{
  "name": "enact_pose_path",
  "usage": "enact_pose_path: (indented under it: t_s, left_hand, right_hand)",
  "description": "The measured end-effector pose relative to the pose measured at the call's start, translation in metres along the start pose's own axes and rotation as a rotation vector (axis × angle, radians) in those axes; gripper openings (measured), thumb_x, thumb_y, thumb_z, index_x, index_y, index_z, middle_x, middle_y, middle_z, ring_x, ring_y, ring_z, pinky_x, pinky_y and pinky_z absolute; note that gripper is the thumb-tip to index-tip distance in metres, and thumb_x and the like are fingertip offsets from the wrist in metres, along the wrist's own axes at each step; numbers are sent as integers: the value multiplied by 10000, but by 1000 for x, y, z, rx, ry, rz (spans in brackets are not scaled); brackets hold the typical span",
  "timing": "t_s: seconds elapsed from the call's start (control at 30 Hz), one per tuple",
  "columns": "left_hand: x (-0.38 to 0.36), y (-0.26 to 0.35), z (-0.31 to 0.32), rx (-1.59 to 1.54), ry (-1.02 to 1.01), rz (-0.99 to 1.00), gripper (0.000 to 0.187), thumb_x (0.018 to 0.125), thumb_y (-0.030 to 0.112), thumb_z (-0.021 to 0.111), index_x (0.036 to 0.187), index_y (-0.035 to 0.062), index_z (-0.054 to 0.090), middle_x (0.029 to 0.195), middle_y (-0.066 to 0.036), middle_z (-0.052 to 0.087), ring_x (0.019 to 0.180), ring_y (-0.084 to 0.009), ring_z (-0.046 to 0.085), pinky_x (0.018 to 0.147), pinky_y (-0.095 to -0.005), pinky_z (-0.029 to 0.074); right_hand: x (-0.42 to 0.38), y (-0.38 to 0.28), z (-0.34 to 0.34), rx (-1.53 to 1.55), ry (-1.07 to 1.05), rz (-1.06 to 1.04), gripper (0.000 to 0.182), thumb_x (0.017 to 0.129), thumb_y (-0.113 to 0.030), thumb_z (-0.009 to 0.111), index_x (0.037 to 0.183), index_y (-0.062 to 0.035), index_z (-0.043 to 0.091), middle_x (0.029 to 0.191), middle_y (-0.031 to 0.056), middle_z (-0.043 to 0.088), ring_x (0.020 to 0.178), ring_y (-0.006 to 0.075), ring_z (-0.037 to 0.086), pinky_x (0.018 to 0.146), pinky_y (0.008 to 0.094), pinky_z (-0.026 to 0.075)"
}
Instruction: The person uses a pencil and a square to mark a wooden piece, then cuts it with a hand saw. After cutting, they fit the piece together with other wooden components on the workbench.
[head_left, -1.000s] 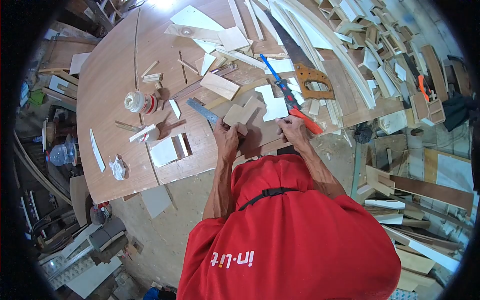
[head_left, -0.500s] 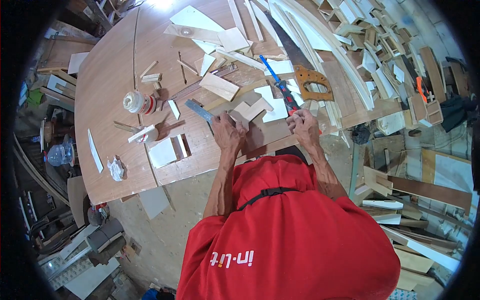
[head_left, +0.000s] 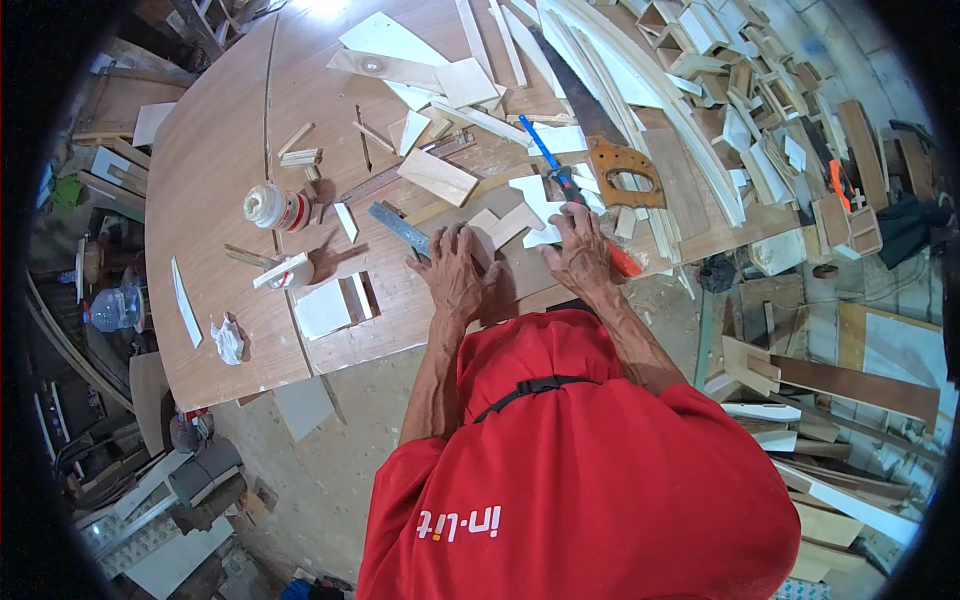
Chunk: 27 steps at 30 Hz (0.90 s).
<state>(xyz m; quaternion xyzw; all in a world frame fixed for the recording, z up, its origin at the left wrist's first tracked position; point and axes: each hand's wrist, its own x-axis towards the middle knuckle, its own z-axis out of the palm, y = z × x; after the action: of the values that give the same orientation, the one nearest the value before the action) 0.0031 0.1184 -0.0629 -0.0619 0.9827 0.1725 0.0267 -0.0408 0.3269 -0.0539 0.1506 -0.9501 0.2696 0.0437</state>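
Both hands lie flat on the desk (head_left: 210, 170) in the head view, the only view there is. The left hand (head_left: 455, 275) has its grip spread, fingers splayed and pressing down on a board (head_left: 520, 275) near the desk's front edge, just beside the steel ruler (head_left: 398, 226), whose near end runs under the fingertips. The right hand (head_left: 580, 255) also rests open, palm down, its fingers touching a small notched offcut (head_left: 505, 225) that sits on the board between the two hands; it pinches nothing. A red-and-blue tool (head_left: 575, 195) lies just past the right hand, and a handsaw (head_left: 600, 135) beyond that — both untouched. A glue pot (head_left: 270, 207) stands well apart to the left, among scattered scraps. Judging from this, the step is seating the offcut squarely on the board. To do it well, keep the left palm heavy so the board cannot creep, nudge the offcut with the right fingertips only, and check its edge against the ruler — a slight twist would be easy to miss. Whether the offcut already sits flush I cannot tell.
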Motion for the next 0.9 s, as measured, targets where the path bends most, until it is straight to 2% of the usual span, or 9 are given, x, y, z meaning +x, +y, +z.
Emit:
enact_pose_path:
  t_s: [0.1, 0.37, 0.53, 0.6, 0.7, 0.9]
  left_hand:
    - [-2, -2, 0, -8, 11, 32, 749, 706, 439, 742, 1327, 135, 454, 1415, -46, 408, 1363, -289, 296, 989, -789, 151]
    - [-3, -7, 0, -28, 13, 23, 719, 720, 492, 709, 1321, 164, 489, 1422, -10, 437, 1365, -256, 320, 1013, -770, 127]
    - [-6, -6, -2, -22, 27, 19, 690, 736, 485, 709, 1316, 174, 503, 1433, 10, 433, 1370, -255, 319, 1014, -771, 123]
    - [-6, -6, -2, -24, 7, 17, 676, 740, 484, 710, 1308, 175, 514, 1440, 16, 428, 1372, -255, 320, 1015, -771, 122]
    - [-6, -8, -2, -56, 20, 20, 666, 741, 477, 713, 1300, 171, 520, 1443, 21, 425, 1374, -254, 317, 1015, -771, 128]
    - [-8, -11, -4, -94, 17, 56, 684, 746, 453, 722, 1320, 153, 499, 1452, -23, 414, 1383, -286, 299, 1012, -749, 168]
  right_hand:
    - [6, 1, 0, -12, -20, 2, 398, 725, -182, 719, 1077, -44, 595, 1185, 143, 481, 1111, 337, 472, 918, 455, 439]
    - [17, 4, 3, -53, -27, 25, 349, 755, -154, 692, 1074, -46, 602, 1202, 136, 466, 1125, 330, 464, 915, 461, 439]
    - [22, -4, 4, -14, 20, -39, 312, 749, -114, 659, 1050, -49, 611, 1169, 111, 511, 1105, 324, 483, 906, 456, 448]
    - [25, -12, 8, 23, -18, -134, 319, 743, -110, 645, 1055, -58, 610, 1154, 93, 528, 1097, 319, 490, 901, 447, 450]
    - [26, -21, 14, 46, -72, -129, 314, 745, -116, 638, 1054, -68, 615, 1161, 88, 526, 1100, 317, 489, 896, 450, 448]
    - [19, -29, 14, 8, -91, -107, 306, 753, -139, 637, 1053, -78, 620, 1159, 87, 528, 1115, 305, 484, 885, 462, 447]
